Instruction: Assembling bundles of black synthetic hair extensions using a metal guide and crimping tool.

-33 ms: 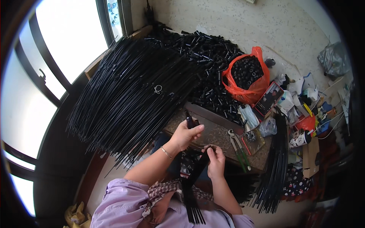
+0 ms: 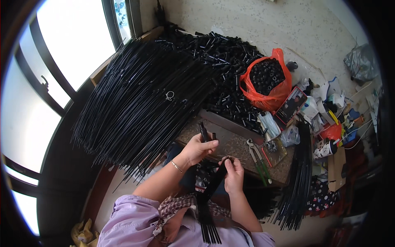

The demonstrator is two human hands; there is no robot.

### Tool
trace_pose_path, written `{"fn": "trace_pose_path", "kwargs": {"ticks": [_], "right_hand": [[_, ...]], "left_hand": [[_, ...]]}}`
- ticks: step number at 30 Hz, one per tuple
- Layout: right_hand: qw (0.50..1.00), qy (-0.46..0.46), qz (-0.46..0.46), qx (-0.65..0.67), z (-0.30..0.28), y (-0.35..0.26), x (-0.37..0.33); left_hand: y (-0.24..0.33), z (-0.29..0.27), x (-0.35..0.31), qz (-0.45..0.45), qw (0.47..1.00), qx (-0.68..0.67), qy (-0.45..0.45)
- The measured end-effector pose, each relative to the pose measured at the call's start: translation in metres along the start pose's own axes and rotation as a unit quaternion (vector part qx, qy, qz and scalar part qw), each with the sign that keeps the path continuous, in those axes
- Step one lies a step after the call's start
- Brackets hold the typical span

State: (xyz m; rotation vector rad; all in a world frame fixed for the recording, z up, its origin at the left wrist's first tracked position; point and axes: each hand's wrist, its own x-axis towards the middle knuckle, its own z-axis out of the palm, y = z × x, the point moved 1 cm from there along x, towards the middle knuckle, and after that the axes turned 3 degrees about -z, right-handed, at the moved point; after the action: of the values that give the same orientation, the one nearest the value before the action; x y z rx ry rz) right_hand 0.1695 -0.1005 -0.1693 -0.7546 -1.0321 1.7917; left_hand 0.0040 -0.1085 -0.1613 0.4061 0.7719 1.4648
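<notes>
My left hand is closed around a few short black tubes, which stick up past the fingers. Just to its right and nearer me, my right hand pinches the upper end of a flat bundle of thin black rods. The bundle slants down to the left across my lap, its separate ends showing near my shirt. Thin tips poke out around the right fingers. The two hands are apart. Beyond my left hand lies a great heap of long black rods.
Short black tubes pile up behind. A red plastic bag holds black rings. A phone, green-handled pliers, a shallow tray and another rod bundle are at right. A metal bar edges the worktop.
My left hand has shifted very slightly left and down, and the tubes in it show more clearly. My right hand and its bundle look unmoved.
</notes>
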Motion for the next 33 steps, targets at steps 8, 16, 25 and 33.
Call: {"fn": "trace_pose_path", "kwargs": {"ticks": [8,16,25,33], "right_hand": [[0.994,0.04,-0.103,-0.003,0.004,0.017,-0.001],[0.993,0.046,-0.103,-0.021,0.005,0.017,0.0],[0.995,0.057,-0.078,0.018,0.003,0.02,0.003],[0.995,-0.028,0.002,0.091,-0.003,0.024,0.006]], "left_hand": [[-0.028,-0.01,-0.016,-0.12,0.977,-0.142,-0.102],[-0.021,-0.009,-0.009,-0.12,0.983,-0.096,-0.101],[-0.013,0.007,-0.021,0.031,0.986,0.149,-0.061],[-0.027,0.006,-0.022,0.041,0.997,0.058,-0.039]]}}
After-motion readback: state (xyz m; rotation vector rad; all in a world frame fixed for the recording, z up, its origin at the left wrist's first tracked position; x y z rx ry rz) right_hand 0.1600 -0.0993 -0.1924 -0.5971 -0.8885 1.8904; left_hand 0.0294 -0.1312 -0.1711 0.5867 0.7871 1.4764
